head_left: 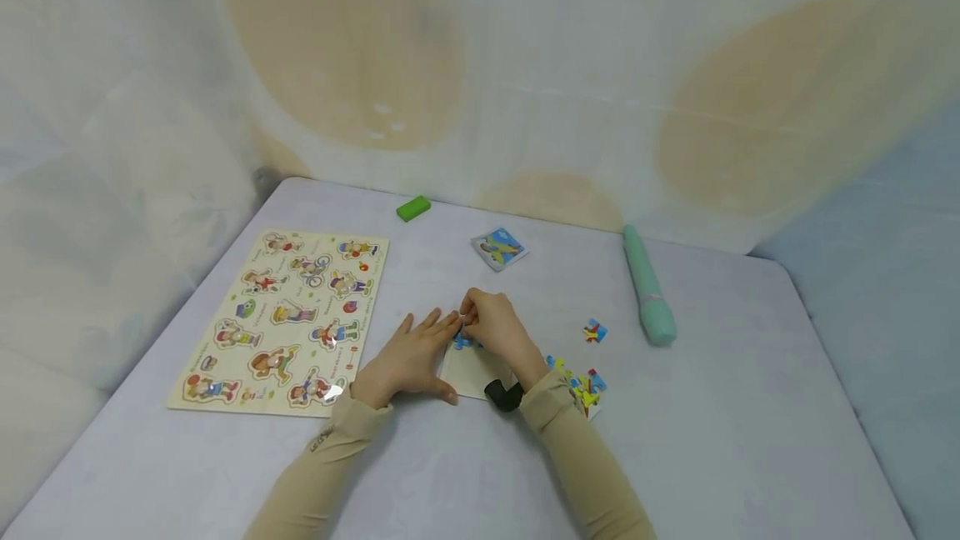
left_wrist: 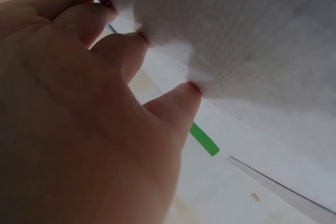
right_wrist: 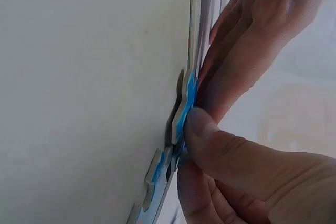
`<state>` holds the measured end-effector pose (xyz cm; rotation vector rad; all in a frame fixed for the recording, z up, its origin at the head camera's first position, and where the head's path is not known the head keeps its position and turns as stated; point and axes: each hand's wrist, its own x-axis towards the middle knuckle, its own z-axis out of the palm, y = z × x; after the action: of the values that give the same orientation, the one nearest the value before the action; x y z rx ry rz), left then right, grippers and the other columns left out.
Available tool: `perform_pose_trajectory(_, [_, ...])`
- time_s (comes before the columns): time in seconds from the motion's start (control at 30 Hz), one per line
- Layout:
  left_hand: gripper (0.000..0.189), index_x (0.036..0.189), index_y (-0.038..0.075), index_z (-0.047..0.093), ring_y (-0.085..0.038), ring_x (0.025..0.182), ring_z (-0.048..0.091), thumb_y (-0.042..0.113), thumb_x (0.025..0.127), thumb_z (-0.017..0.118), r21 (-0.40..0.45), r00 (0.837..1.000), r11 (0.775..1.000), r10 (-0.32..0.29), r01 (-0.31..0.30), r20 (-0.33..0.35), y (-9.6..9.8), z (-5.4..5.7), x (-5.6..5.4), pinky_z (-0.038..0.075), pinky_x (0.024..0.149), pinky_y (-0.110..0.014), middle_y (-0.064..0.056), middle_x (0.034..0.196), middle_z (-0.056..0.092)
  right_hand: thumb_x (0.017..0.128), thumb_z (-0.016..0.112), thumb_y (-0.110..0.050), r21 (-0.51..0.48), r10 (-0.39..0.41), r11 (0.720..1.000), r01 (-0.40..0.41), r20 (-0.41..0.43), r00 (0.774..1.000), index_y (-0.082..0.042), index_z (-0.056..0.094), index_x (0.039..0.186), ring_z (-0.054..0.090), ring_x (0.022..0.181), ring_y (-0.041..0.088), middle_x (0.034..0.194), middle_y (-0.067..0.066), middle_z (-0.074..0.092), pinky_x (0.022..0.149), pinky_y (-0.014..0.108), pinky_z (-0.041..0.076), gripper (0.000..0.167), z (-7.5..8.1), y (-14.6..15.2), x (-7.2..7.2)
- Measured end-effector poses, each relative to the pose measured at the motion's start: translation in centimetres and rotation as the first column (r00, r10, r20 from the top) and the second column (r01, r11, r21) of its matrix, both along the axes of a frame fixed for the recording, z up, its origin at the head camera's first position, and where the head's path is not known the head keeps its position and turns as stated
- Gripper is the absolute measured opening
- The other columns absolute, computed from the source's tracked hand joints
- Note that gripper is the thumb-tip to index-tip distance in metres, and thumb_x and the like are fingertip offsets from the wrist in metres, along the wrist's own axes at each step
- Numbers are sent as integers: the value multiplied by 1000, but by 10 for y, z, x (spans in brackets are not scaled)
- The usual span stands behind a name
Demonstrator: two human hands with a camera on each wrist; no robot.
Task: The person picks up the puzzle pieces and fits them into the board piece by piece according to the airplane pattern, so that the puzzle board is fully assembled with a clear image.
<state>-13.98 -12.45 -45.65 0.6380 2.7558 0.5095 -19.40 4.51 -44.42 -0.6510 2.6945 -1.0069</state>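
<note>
A pale wooden puzzle tray (head_left: 467, 375) lies between the hands in the head view. My right hand (head_left: 501, 330) is at its far edge, pinching a blue jigsaw piece (right_wrist: 186, 107) between thumb and fingers in the right wrist view. Just below that piece, another blue-edged piece (right_wrist: 153, 174) lies along the tray's rim. My left hand (head_left: 411, 358) rests with fingers spread at the tray's left side, its fingertips near the right hand. In the left wrist view, the left hand's fingers (left_wrist: 126, 51) touch the white table surface.
Beside the right sleeve lie several loose yellow and blue pieces (head_left: 587, 390), with one piece (head_left: 595, 330) farther off. A figure puzzle board (head_left: 251, 332) lies left. Farther back are a green block (head_left: 413, 207), a picture square (head_left: 499, 248) and a long mint-green tapered object (head_left: 648, 290).
</note>
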Motion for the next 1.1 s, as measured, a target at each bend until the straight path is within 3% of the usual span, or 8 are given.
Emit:
perform_pose_trajectory(0.4, [116,154,13,28,-33,150,17,50,61,88,11,998,999,44,-44,37,0,2,2,11,118,-64,-8,161,25,79,73,6,3,76,997,-76,40,996,1,63,101,63,75,16,88,11,70,67,23,53,25,-2,-2,-3])
perform_pose_trajectory(0.63, [108,149,7,37,-34,150,18,49,63,87,28,999,999,17,-18,27,4,5,1,13,117,-65,-7,160,27,82,75,-4,82,-10,997,4,66,998,-2,63,101,51,62,11,76,4,61,56,20,42,23,-1,5,-1])
perform_pose_trajectory(0.77, [111,151,9,34,-33,150,19,50,62,86,13,1000,1000,21,-21,16,3,4,0,13,117,-64,-6,160,28,82,76,-8,76,-36,997,29,85,996,-1,63,102,48,60,12,74,4,57,53,20,39,25,0,7,-2])
perform_pose_trajectory(0.93, [110,152,16,33,-33,150,20,50,62,86,8,1000,1000,15,-15,-11,1,2,-1,13,117,-64,-5,160,28,86,72,-13,44,-18,999,15,76,997,-2,64,101,52,69,13,82,6,60,59,21,43,20,0,16,-4])
perform_pose_trajectory(1.1, [107,152,17,34,-35,150,18,51,63,85,9,1000,1000,-8,8,15,-1,-1,-1,11,117,-65,-7,161,26,85,74,-14,70,-76,995,70,82,994,-4,67,95,54,75,15,83,5,62,66,26,47,16,0,36,7])
